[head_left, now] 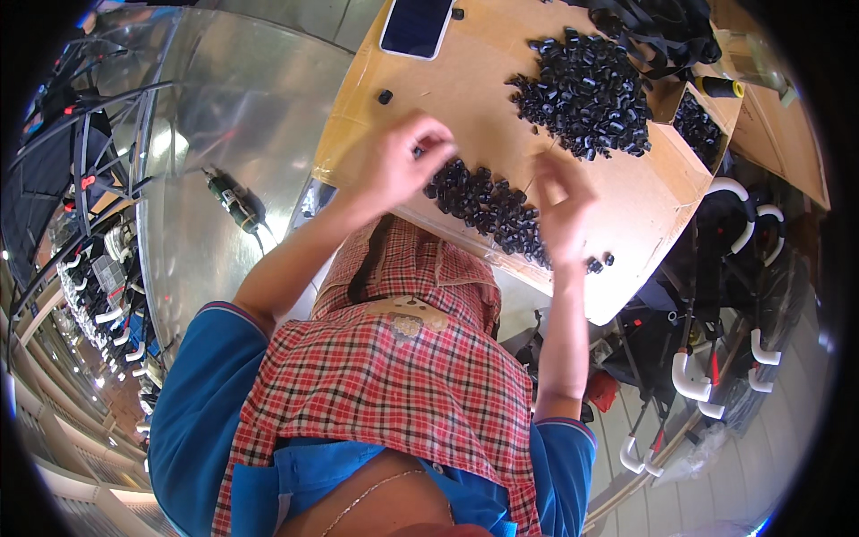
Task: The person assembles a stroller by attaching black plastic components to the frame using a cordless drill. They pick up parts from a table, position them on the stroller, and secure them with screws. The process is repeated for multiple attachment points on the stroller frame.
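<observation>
My left hand (pixel 403 163) is held over the near left part of the cardboard sheet, its fingers curled round a small black part (pixel 418 153), of which only a bit shows. Just below it a row of small black plastic parts (pixel 488 204) lies along the cardboard's near edge. At the right end of that row my right hand (pixel 564 201) hovers with thumb and fingers pinched together, somewhat blurred; whatever it may hold is hidden. A larger heap of small black parts (pixel 586 94) lies beyond my right hand.
The cardboard-covered table (pixel 465 98) carries a phone (pixel 416 27), a stray black part (pixel 385 97), a box of black parts (pixel 697 134) and a thread spool (pixel 719 87). Left, a green power tool (pixel 231 201) lies on a metal surface (pixel 242 107). White-handled umbrellas (pixel 689 378) stand at right.
</observation>
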The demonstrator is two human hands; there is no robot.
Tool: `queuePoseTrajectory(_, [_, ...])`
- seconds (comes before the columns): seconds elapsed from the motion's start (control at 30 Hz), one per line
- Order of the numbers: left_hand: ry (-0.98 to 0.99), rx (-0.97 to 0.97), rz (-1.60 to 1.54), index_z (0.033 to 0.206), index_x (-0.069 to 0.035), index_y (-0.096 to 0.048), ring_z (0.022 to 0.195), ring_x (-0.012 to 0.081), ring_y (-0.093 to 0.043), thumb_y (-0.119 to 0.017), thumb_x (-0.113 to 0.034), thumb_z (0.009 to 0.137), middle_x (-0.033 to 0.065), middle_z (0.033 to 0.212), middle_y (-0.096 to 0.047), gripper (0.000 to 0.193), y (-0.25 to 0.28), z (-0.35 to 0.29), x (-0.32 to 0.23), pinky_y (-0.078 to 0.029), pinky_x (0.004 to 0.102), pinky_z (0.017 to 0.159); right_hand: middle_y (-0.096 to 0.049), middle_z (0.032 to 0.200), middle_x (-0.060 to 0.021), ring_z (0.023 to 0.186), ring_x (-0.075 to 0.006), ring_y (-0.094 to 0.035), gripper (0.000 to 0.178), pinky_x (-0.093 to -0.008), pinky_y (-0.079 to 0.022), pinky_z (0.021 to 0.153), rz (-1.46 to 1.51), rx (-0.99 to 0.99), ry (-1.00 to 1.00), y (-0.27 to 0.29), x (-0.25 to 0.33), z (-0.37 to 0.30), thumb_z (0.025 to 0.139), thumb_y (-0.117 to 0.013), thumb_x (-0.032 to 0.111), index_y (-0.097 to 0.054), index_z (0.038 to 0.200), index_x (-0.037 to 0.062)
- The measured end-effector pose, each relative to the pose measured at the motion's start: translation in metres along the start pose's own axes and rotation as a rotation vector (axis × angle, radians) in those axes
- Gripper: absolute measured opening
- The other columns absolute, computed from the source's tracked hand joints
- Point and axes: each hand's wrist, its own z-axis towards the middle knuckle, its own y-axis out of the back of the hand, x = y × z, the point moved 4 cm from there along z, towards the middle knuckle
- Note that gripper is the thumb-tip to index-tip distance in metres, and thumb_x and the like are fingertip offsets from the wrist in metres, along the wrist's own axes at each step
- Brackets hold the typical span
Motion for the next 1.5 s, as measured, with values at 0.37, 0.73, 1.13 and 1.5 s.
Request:
queuePoseTrajectory(0.37, [-0.358,0.092,0.31,0.099,-0.009,-0.068,0.066,0.0185,-0.063,-0.069,-0.021,0.085,0.0054,0.089,-0.065,0.018,-0.083,0.043,0.004,-0.053,0.0316,0.056,-0.062,0.084,-0.0069,0.064,-0.0139,-0.062,0.012,-0.0257,-0.051,0.06,-0.213,-0.12,-0.043,0.023,-0.062,0.038,0.08,-0.073,0.002,-0.067,0.091,0.0007])
queuePoseTrajectory(0.73, [-0.241,0.169,-0.071,0.092,-0.001,-0.064,0.064,0.0155,-0.065,-0.066,-0.005,0.087,0.007,0.078,-0.066,0.006,-0.095,0.042,-0.02,-0.053,0.0257,0.058,-0.071,0.09,-0.0104,0.078,-0.0136,-0.068,0.018,-0.0239,-0.056,0.07,0.373,-0.111,-0.396,0.001,-0.05,-0.018,0.084,-0.068,-0.001,-0.067,0.102,-0.0018])
queuePoseTrajectory(1.13, [-0.001,0.219,-0.406,0.099,0.001,-0.061,0.074,0.0145,-0.067,-0.066,-0.002,0.085,0.0086,0.083,-0.068,0.015,-0.078,0.018,-0.011,-0.055,0.0273,0.066,-0.068,0.093,-0.0136,0.083,-0.017,-0.068,0.021,-0.0278,-0.057,0.077,0.928,0.036,-0.565,-0.021,-0.022,-0.029,0.089,-0.063,-0.005,-0.061,0.11,-0.0095])
queuePoseTrajectory(1.5, [-0.22,0.043,0.777,0.091,-0.006,-0.065,0.068,0.0205,-0.064,-0.066,-0.014,0.085,0.0085,0.087,-0.062,0.011,-0.021,0.042,0.016,-0.055,0.0322,0.06,-0.067,0.097,-0.0117,0.089,-0.0261,-0.067,0.022,-0.0339,-0.055,0.08,-0.357,-0.187,-0.004,0.029,-0.051,0.01,0.079,-0.066,-0.005,-0.069,0.1,0.0026])
